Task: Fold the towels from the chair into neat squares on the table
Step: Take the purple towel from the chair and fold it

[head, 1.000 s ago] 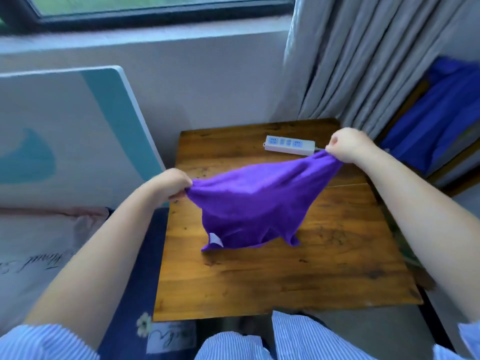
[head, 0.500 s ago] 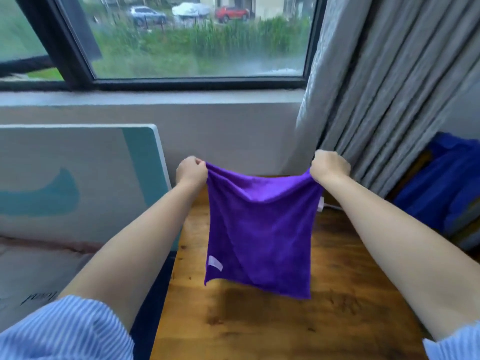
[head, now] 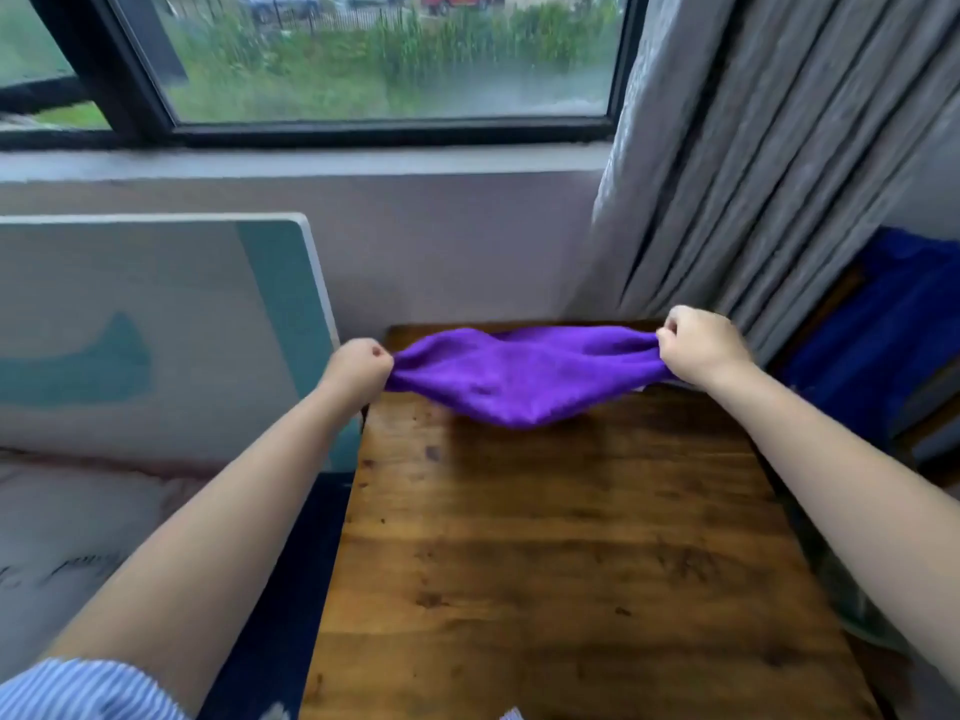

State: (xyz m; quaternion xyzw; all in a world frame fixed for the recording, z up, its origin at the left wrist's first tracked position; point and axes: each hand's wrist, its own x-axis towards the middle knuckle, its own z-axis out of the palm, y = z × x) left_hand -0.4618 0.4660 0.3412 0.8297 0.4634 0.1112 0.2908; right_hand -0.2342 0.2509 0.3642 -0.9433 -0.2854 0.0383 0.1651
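Mostly wood: the table (head: 571,537) is a brown plank top with dark knots, and it fills the lower middle of the view.
Wall side: a dark-framed window (head: 363,65) sits above a pale sill, with blurred greenery and parked cars outside.
Right of the window: a grey pleated curtain (head: 753,174) hangs down to the table's far right corner.
Left of the table: a white board with teal shapes (head: 156,330) leans against the wall, with pale bedding below it.
Towel in hand: one purple towel (head: 519,376) is stretched sideways over the table's far edge, sagging in the middle; whether its lowest fold touches the wood is unclear.
Left hand (head: 358,371): fingers curled tight round the towel's left end.
Right hand (head: 701,345): fingers curled tight round the towel's right end.
Chair (head: 930,423): at the far right, mostly covered by blue cloth (head: 872,330) and cut off by the frame; only strips of wood show.
Hard to read: how many pieces make up the blue cloth cannot be told, and the towel's corners are hidden inside the fists.
Cut off: a striped sleeve (head: 78,688) shows only at the lower left.
Count: two hands, one purple towel, one table, one chair, one window, one curtain.
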